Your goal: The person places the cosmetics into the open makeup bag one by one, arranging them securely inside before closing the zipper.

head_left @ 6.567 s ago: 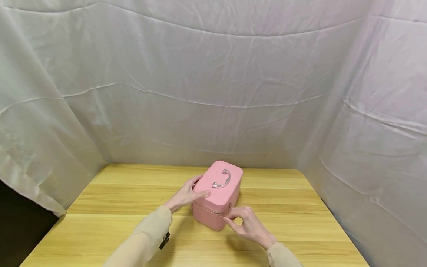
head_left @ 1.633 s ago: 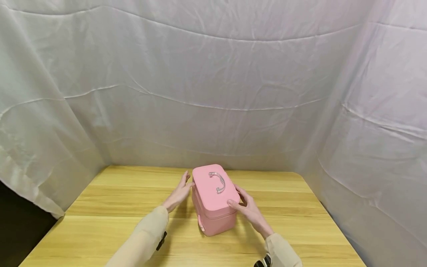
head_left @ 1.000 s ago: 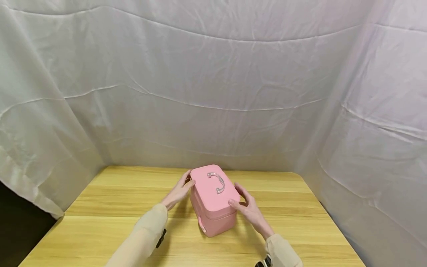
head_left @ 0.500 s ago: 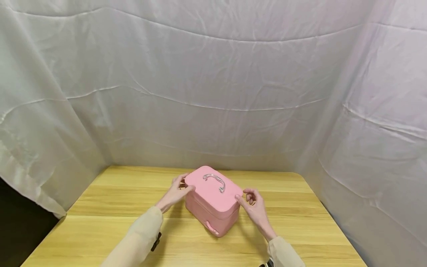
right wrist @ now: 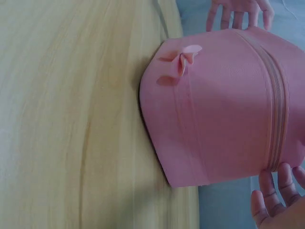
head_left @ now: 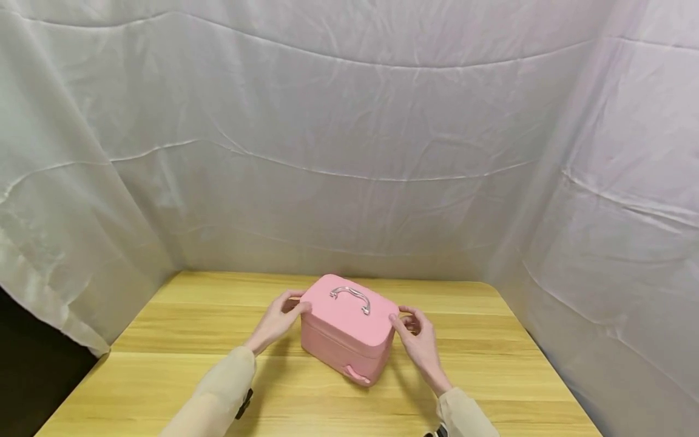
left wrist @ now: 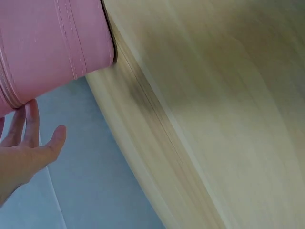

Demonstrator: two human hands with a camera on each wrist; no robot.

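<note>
A pink vanity case point(head_left: 341, 340) stands on the table, its lid down and a curved silver handle point(head_left: 352, 295) on top. One long side faces me, with a small pink bow point(right wrist: 183, 62) low near its right end. My left hand point(head_left: 275, 320) touches the left end of the lid, thumb at the front corner and fingers behind. In the left wrist view its fingertips point(left wrist: 31, 106) meet the case by the zipper. My right hand point(head_left: 422, 349) is at the right end, thumb on the lid edge. Its fingertips touch near the zipper point(right wrist: 276, 100) in the right wrist view.
The wooden table point(head_left: 180, 340) runs out to both sides of the case. Pale grey cloth point(head_left: 349, 212) hangs behind it and along both sides. A dark area point(head_left: 38, 364) shows past the table's left edge.
At first the right hand pinched at the zipper by the near corner. Over the last second the case has turned counter-clockwise, its bow side swinging to the front, both hands following its ends.
</note>
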